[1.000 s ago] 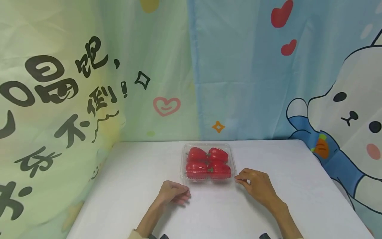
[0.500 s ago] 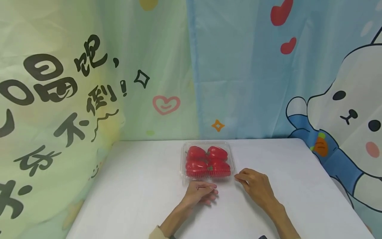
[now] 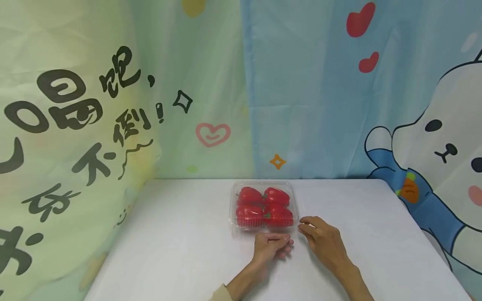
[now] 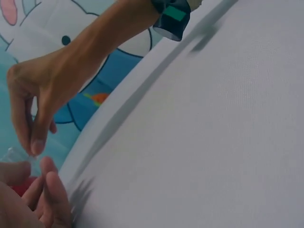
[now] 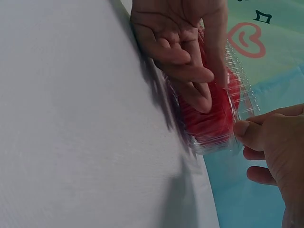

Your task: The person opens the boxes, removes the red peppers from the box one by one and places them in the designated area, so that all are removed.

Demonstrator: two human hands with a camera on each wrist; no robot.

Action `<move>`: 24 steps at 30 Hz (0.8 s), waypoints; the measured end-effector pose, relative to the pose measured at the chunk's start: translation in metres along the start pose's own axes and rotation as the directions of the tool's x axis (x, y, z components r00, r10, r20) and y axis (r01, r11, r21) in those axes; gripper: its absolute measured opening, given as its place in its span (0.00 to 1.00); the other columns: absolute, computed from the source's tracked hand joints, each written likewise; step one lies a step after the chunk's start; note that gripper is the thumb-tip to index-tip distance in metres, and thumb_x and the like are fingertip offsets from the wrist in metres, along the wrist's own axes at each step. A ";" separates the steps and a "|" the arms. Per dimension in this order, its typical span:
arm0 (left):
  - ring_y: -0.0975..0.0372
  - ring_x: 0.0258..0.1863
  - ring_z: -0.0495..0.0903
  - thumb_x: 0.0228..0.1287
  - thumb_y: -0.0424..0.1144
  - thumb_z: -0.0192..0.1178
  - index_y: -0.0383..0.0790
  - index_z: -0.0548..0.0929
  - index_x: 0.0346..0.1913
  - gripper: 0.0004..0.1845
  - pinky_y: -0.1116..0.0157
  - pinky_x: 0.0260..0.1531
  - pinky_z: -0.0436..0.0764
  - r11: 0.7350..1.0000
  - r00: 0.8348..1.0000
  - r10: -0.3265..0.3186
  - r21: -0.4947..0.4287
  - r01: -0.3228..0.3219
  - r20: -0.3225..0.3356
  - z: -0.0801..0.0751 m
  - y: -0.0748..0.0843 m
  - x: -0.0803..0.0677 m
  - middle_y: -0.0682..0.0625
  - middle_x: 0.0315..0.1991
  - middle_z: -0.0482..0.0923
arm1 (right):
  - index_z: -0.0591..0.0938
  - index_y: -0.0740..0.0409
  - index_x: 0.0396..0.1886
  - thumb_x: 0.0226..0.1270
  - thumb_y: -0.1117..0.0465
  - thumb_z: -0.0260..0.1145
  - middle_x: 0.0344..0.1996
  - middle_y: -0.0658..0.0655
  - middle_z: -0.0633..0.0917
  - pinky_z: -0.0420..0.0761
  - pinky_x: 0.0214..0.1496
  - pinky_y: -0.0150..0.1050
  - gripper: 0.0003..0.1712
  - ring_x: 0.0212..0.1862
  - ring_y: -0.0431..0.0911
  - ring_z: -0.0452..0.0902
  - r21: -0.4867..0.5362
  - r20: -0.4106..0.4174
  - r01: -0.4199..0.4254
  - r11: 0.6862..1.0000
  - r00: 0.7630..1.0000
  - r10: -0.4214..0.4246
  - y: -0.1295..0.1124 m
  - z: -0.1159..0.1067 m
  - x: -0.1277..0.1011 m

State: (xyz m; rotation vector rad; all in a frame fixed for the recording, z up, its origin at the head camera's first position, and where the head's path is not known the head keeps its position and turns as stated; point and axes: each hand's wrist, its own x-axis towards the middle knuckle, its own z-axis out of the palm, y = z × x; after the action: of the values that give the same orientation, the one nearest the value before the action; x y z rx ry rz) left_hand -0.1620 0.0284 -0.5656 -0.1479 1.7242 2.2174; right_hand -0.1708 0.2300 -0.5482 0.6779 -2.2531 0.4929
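A clear plastic clamshell box (image 3: 232, 209) lies near the table's back edge, with several red bell peppers (image 3: 276, 196) visible through its lid. At the box's front right corner, my right hand (image 3: 324, 240) pinches the plastic rim between thumb and index finger. My left hand (image 3: 273, 247) is right in front of the box's front edge, thumb on top and pointing right. In the right wrist view, the left hand's fingers (image 5: 190, 90) are loosely bent across the box front, apart from the thumb. The left wrist view shows both hands close together.
The box stands on a white table (image 3: 180, 251). A printed curtain (image 3: 301, 104) with hearts, lettering and a cartoon bear hangs behind the table. A dark band (image 4: 173, 19) is on the right wrist.
My left hand has slid right along the front of the box, from its left corner towards the right one. The right hand stays at the right corner, and the box has hardly moved.
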 end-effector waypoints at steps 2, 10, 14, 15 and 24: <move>0.70 0.26 0.89 0.70 0.33 0.72 0.28 0.91 0.50 0.12 0.76 0.28 0.85 0.999 1.000 0.007 -0.037 -0.007 -0.014 0.005 -0.001 0.001 0.38 0.43 0.95 | 0.94 0.56 0.33 0.44 0.75 0.86 0.38 0.51 0.92 0.88 0.36 0.39 0.16 0.37 0.43 0.90 -0.001 -0.009 0.009 1.000 1.000 -0.009 -0.002 0.001 -0.001; 0.71 0.26 0.88 0.69 0.34 0.73 0.30 0.91 0.49 0.12 0.77 0.28 0.83 0.993 0.997 0.049 -0.103 -0.056 -0.066 0.017 -0.003 0.006 0.40 0.41 0.95 | 0.94 0.59 0.33 0.40 0.80 0.85 0.37 0.52 0.93 0.89 0.39 0.40 0.19 0.38 0.46 0.91 0.006 -0.015 0.010 1.000 1.000 -0.009 -0.005 0.001 0.001; 0.70 0.25 0.88 0.69 0.34 0.74 0.29 0.92 0.47 0.11 0.77 0.28 0.83 0.992 0.996 0.051 -0.115 -0.059 -0.078 0.021 -0.007 0.008 0.40 0.40 0.95 | 0.94 0.58 0.34 0.41 0.80 0.85 0.36 0.52 0.93 0.90 0.39 0.41 0.19 0.37 0.46 0.92 0.001 -0.004 -0.005 1.000 1.000 0.005 -0.006 0.000 0.000; 0.70 0.25 0.88 0.68 0.34 0.74 0.29 0.92 0.47 0.11 0.77 0.28 0.83 0.991 0.995 0.054 -0.117 -0.063 -0.080 0.022 -0.008 0.008 0.39 0.40 0.95 | 0.95 0.58 0.34 0.42 0.80 0.85 0.35 0.51 0.93 0.90 0.39 0.41 0.19 0.37 0.45 0.92 -0.001 -0.002 -0.008 1.000 1.000 0.008 -0.006 0.000 0.000; 0.70 0.23 0.88 0.67 0.33 0.75 0.29 0.92 0.45 0.10 0.77 0.26 0.83 0.986 0.992 0.090 -0.135 -0.102 -0.090 0.027 -0.012 0.010 0.39 0.38 0.94 | 0.94 0.57 0.34 0.41 0.80 0.84 0.35 0.51 0.94 0.90 0.40 0.42 0.20 0.38 0.45 0.92 -0.012 -0.015 -0.009 1.000 1.000 0.009 -0.006 0.004 0.000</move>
State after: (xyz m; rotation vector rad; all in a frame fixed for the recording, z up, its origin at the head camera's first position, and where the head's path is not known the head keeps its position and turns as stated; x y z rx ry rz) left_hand -0.1644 0.0591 -0.5722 -0.1967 1.6500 2.4349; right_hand -0.1693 0.2236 -0.5504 0.6556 -2.2441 0.4867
